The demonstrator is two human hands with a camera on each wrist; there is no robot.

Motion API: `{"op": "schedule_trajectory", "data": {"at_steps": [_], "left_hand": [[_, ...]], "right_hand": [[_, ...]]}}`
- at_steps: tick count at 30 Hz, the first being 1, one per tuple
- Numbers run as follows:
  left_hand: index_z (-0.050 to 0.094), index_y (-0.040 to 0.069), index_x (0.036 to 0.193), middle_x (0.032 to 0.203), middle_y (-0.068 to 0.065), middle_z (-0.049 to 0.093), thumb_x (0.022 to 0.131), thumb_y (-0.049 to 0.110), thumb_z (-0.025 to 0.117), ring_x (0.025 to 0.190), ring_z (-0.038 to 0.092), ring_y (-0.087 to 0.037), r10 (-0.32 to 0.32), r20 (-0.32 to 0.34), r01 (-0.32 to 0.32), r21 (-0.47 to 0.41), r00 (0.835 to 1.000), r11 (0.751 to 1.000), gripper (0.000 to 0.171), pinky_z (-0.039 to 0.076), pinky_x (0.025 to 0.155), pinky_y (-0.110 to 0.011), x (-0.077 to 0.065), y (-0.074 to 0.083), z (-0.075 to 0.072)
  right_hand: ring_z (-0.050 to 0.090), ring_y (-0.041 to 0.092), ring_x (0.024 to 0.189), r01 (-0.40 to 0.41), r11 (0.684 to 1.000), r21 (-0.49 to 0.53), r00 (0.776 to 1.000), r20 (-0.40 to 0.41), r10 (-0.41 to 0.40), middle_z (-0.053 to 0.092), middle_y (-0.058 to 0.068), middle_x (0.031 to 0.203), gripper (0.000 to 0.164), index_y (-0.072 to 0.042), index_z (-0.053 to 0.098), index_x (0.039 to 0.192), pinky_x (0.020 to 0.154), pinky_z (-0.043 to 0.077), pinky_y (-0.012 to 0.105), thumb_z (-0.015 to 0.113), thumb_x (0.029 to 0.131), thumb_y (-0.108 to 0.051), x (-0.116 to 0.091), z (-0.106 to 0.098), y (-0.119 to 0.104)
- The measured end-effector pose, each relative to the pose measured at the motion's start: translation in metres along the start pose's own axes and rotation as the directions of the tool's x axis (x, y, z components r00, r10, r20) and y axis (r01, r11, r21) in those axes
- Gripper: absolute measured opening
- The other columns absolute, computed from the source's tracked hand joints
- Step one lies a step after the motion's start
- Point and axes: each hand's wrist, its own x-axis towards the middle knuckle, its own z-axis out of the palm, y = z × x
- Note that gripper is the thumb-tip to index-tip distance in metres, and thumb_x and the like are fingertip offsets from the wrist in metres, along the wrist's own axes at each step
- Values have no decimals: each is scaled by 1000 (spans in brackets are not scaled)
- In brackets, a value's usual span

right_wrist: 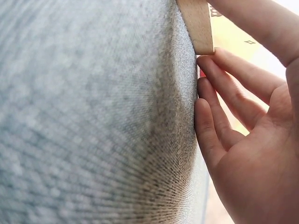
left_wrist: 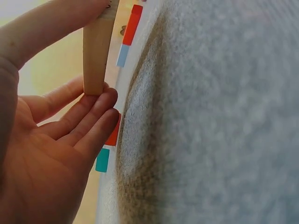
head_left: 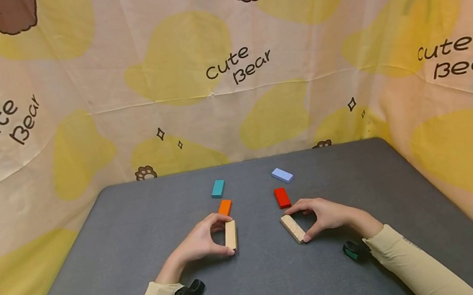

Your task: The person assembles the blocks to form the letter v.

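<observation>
My left hand [head_left: 200, 238] pinches a plain wooden block [head_left: 230, 236] end to end, thumb at the near end and fingertips at the far end. In the left wrist view the same wooden block [left_wrist: 96, 56] stands between thumb and fingers. A second wooden block [head_left: 292, 228], slanted, is pinched likewise by my right hand [head_left: 329, 213]. Its lower end shows in the right wrist view, the wooden block [right_wrist: 198, 28] meeting the fingertips close over the tabletop. An orange block [head_left: 225, 207] lies just beyond the left fingers, partly covered by them. Beyond the right fingertips lies a red block [head_left: 282, 198].
Farther back on the dark grey table [head_left: 266, 290] lie a teal block [head_left: 218, 188] at left and a light blue block [head_left: 282, 175] at right. A patterned cloth [head_left: 197, 138] rises behind the table and along both sides. Each wrist wears a black strapped device.
</observation>
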Motion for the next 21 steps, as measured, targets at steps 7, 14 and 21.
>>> {"op": "schedule_trajectory", "data": {"at_steps": [7, 14, 21], "left_hand": [[53, 9, 126, 124, -8, 55, 65, 25, 88, 114, 55, -25, -37, -8, 36, -23, 999, 999, 72, 42, 100, -46, 0, 4, 2], [54, 16, 123, 120, 2, 55, 62, 34, 88, 110, 56, -16, -54, -23, 54, -2, 998, 999, 73, 45, 99, -36, 1, 2, 4], [54, 15, 122, 117, 1, 56, 61, 34, 88, 108, 57, -17, -51, -43, 52, 2, 998, 999, 72, 46, 97, -37, 2, 4, 7]], "right_hand": [[51, 22, 117, -29, 1000, 7, 1000, 10, 29, 55, -3, 130, 72, -18, 54, 134, 99, 43, 34, 81, 72, -41, 0, 0, -1], [51, 23, 116, -11, 1000, 2, 1000, 7, 11, 56, 0, 130, 71, -18, 54, 134, 98, 43, 38, 81, 72, -40, 0, 0, 0], [50, 21, 118, -28, 1000, 3, 1000, 14, 28, 55, -1, 132, 71, -19, 54, 134, 99, 43, 38, 81, 72, -41, -1, -1, -1]]}}
